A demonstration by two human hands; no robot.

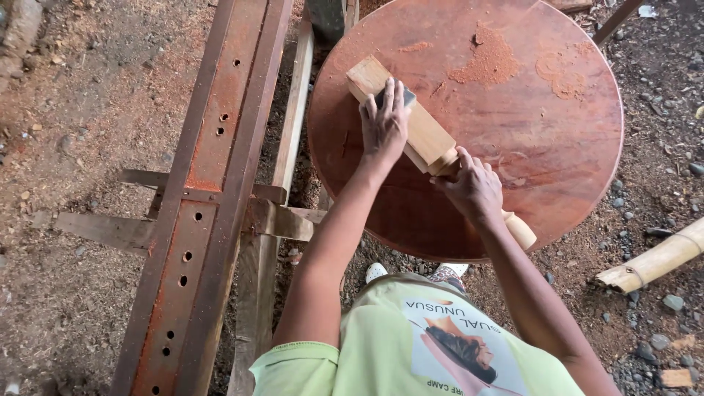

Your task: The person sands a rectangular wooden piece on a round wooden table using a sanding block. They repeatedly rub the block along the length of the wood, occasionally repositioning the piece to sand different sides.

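Note:
A pale wooden piece, square at its far end and turned round toward me, lies slantwise on a round reddish-brown tabletop. My left hand presses a small dark sanding pad flat onto the square part. My right hand grips the piece where the square block narrows into the rounded handle, whose end sticks out past the table's near rim.
Heaps of reddish sawdust lie on the tabletop's far side. A long rusty steel beam with holes runs along the left over wooden planks. A bamboo pole rests on gravelly ground at right.

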